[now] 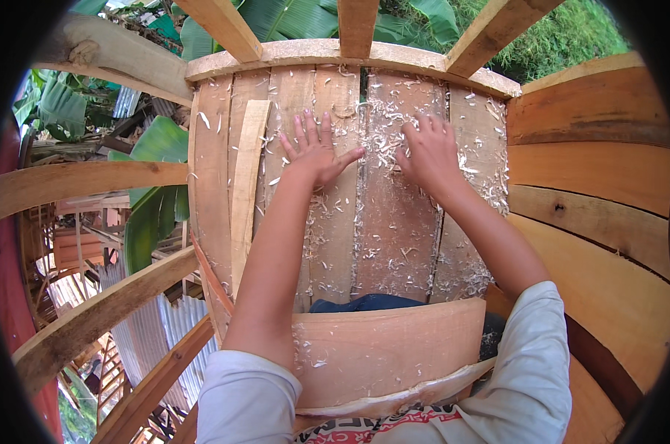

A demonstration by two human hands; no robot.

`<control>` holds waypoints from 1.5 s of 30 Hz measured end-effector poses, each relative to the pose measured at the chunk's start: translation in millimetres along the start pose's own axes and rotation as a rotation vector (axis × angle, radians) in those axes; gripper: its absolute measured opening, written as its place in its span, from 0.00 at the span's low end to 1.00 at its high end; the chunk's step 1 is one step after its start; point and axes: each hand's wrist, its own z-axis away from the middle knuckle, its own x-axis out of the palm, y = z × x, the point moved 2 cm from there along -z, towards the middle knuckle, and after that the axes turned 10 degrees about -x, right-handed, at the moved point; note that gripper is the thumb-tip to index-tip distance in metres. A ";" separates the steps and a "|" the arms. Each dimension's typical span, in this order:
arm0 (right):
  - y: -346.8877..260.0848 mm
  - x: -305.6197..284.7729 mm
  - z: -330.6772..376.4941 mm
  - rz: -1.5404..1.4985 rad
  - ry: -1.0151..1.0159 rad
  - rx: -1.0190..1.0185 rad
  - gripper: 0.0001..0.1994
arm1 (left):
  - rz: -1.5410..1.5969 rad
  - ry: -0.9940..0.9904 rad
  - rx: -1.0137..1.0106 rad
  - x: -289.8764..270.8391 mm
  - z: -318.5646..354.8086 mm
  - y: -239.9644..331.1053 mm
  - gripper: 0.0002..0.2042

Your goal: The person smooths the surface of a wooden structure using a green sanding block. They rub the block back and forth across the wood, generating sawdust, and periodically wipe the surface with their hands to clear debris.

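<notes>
My left hand point(316, 152) lies palm down on the wooden floorboards point(335, 244), fingers spread and thumb stretched toward the right. Nothing is in it. Further right, my right hand point(431, 152) rests on the boards among curled wood shavings point(383, 140), its fingers partly bent and its thumb standing apart from them. No held thing shows there, though the fingertips are partly hidden. Left of my left hand, a loose narrow wooden strip point(248, 177) lies lengthwise along the boards. Shavings are scattered over most of the planks, thickest around my right hand.
A broad wooden plank point(390, 348) crosses close in front of my body. Spaced wooden slats point(91, 181) stand on the left, with corrugated metal sheets point(180, 325) beyond. A curved wooden rail point(313, 53) edges the far end; a planked wall point(586, 170) rises on the right.
</notes>
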 end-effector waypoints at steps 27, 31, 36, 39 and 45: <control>5.2 74.5 -56.6 -0.101 0.126 -0.061 0.40 | -0.122 0.060 0.070 -8.8 13.7 5.1 0.76; -3.2 60.1 -94.4 -0.168 0.263 -0.129 0.36 | -0.127 0.063 0.066 -9.9 13.8 3.6 0.75; 10.8 44.5 -74.1 -0.219 0.374 -0.120 0.34 | -0.127 0.033 0.055 -6.1 13.7 0.9 0.76; 13.5 56.8 -44.8 -0.060 0.161 -0.256 0.32 | -0.130 0.024 0.069 -9.6 13.8 4.7 0.76; 50.6 52.1 17.5 -0.006 0.034 -0.049 0.32 | -0.148 -0.012 0.054 -8.7 10.8 3.1 0.76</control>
